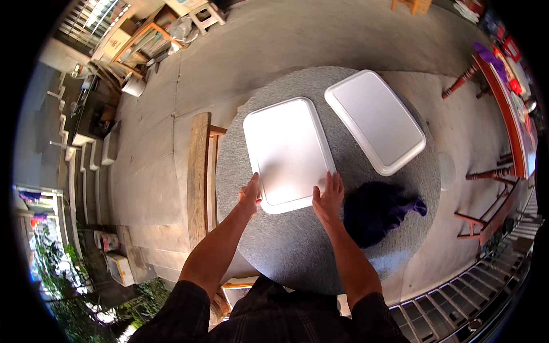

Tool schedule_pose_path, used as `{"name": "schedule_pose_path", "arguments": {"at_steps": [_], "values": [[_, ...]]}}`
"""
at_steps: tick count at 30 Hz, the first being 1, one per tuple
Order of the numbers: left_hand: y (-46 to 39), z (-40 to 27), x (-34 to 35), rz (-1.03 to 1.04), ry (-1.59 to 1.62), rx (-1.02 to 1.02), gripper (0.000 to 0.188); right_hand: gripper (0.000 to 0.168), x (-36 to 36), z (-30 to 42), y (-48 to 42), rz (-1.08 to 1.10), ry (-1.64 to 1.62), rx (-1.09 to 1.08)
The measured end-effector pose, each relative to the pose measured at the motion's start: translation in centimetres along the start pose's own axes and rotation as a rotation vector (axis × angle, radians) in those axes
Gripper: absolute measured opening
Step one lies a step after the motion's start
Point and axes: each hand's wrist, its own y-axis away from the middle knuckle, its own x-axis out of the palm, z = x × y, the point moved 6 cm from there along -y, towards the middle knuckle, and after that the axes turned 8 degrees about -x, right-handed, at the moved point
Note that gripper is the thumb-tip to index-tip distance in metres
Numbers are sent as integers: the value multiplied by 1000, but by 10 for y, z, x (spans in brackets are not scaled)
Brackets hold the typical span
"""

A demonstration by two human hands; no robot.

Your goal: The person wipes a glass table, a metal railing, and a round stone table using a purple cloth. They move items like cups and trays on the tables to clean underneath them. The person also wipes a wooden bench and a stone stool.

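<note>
A white rectangular plastic lid or shallow tray lies on a round grey stone-patterned table, directly before me. At its near left corner is my left hand, thumb along the edge and fingers curled at the side. My right hand touches its near right corner, fingers pointing forward. Whether either hand grips the rim firmly is unclear. A second white lid or tray rests farther right, turned at an angle, untouched. Close beside my right forearm lies a crumpled dark purple cloth.
A wooden bench stands left of the table. To the right are a red-framed table with things on it and a reddish wooden chair. A metal railing runs at lower right; a white bucket stands far left.
</note>
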Motion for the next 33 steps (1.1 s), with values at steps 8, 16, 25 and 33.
{"name": "schedule_pose_path", "arguments": {"at_steps": [8,16,25,33], "values": [[23,2,-22,347,-240,38,56,70,-36,-2,29,280,-253,54],[52,47,-171,169,98,519,24,87,-120,-117,105,266,400,269],[168,130,-393,-285,-53,359,26,77,31,29,-18,252,243,-218],[151,277,-504,-497,-44,199,32,48,140,258,17,356,-166,-629]]}}
